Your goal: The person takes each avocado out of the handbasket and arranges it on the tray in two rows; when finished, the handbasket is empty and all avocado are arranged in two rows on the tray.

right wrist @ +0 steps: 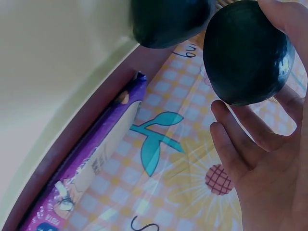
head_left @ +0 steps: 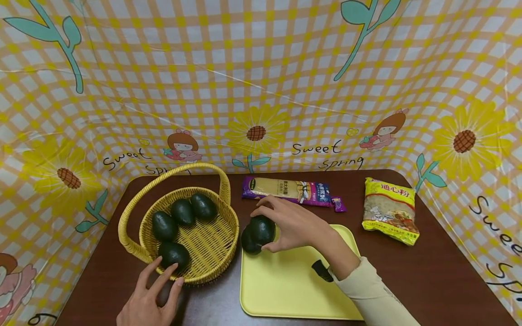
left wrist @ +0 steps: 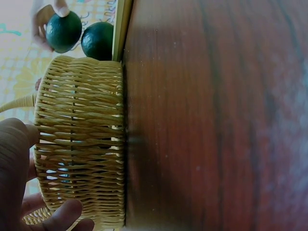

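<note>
My right hand [head_left: 291, 224] grips a dark green avocado [head_left: 263, 229] between thumb and fingers, over the far left corner of a yellow tray [head_left: 281, 290]. A second avocado [head_left: 249, 242] lies on that tray, partly behind the held one; in the right wrist view the held avocado [right wrist: 248, 53] appears beside it. My left hand [head_left: 148, 294] is at the near rim of a yellow woven basket [head_left: 234, 240], its fingertips at the nearest avocado [head_left: 174, 256] inside. Three more avocados [head_left: 183, 212] lie along the basket's far left side.
Behind the tray lies a purple pack of pasta [head_left: 285, 190] with a small purple packet [head_left: 338, 204] at its end. A yellow bag of macaroni [head_left: 390, 210] lies at the right. The basket's tall handle [head_left: 130, 203] arches up at its far left. Patterned cloth surrounds the brown table [head_left: 444, 280].
</note>
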The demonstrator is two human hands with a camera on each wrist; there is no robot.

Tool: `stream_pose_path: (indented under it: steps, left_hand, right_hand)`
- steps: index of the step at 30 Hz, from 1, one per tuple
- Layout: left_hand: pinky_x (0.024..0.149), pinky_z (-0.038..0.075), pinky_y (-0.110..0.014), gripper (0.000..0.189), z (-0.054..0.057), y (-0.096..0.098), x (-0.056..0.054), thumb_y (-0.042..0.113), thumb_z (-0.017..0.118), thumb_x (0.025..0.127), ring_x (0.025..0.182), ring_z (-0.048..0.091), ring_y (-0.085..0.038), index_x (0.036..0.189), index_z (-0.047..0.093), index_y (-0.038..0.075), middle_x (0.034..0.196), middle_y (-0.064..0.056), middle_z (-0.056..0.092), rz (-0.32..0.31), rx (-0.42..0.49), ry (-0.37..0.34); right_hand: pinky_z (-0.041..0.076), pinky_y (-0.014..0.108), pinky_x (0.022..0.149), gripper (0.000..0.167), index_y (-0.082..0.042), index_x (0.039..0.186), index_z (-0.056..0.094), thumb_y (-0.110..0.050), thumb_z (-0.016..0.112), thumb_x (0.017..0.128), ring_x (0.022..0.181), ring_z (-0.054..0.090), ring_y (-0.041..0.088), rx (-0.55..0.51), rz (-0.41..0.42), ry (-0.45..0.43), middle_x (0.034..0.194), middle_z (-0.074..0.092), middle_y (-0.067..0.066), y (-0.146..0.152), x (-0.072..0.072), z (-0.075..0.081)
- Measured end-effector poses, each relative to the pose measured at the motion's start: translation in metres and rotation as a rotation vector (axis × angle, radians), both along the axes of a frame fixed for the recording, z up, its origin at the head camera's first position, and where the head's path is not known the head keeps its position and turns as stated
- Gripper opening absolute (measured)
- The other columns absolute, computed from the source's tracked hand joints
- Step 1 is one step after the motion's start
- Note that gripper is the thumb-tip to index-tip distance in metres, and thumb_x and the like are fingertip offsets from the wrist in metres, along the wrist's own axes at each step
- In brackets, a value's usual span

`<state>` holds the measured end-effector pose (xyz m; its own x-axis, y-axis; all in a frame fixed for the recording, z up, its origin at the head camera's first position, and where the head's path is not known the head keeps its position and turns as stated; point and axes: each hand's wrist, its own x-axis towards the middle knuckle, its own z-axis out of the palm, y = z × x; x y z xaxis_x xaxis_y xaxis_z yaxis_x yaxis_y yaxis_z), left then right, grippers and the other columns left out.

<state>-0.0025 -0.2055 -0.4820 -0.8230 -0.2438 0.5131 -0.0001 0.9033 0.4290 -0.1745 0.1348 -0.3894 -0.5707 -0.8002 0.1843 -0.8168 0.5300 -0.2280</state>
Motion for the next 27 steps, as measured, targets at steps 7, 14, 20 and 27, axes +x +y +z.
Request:
stream_pose_path:
  steps: [7, 14, 20, 27]
  left_hand:
    - [0.045, 0.034, -0.028, 0.031, -0.002, -0.001, 0.000, 0.031, 0.091, 0.087, 0.050, 0.056, -0.013, 0.118, 0.085, 0.026, 0.138, -0.007, 0.069, -0.018, -0.002, 0.027]
    - [0.045, 0.036, -0.029, 0.031, -0.003, -0.001, 0.000, 0.031, 0.091, 0.087, 0.052, 0.059, -0.015, 0.118, 0.086, 0.025, 0.138, -0.008, 0.069, -0.011, 0.000, 0.034]
    - [0.046, 0.036, -0.030, 0.031, -0.002, -0.001, 0.000, 0.032, 0.090, 0.088, 0.052, 0.058, -0.015, 0.118, 0.085, 0.026, 0.138, -0.007, 0.069, -0.002, -0.002, 0.020]
    - [0.046, 0.037, -0.032, 0.031, -0.002, -0.001, 0.000, 0.032, 0.090, 0.089, 0.053, 0.060, -0.017, 0.119, 0.085, 0.026, 0.139, -0.007, 0.068, -0.002, 0.001, 0.005]
  right_hand:
    - [0.059, 0.043, 0.094, 0.075, -0.019, 0.138, 0.066, -0.048, 0.096, 0.076, 0.115, 0.066, 0.024, -0.031, -0.027, 0.002, 0.138, 0.057, 0.007, 0.011, 0.003, -0.009]
    - [0.059, 0.045, 0.095, 0.074, -0.019, 0.137, 0.067, -0.049, 0.096, 0.075, 0.114, 0.066, 0.025, -0.041, -0.041, 0.012, 0.137, 0.058, 0.008, 0.019, 0.005, -0.016]
    - [0.059, 0.046, 0.096, 0.075, -0.019, 0.138, 0.067, -0.049, 0.096, 0.076, 0.117, 0.066, 0.027, -0.036, -0.057, -0.009, 0.139, 0.057, 0.008, 0.023, 0.006, -0.020]
    - [0.059, 0.046, 0.095, 0.075, -0.017, 0.138, 0.066, -0.048, 0.096, 0.077, 0.117, 0.066, 0.027, -0.028, -0.071, -0.019, 0.140, 0.057, 0.009, 0.028, 0.007, -0.026]
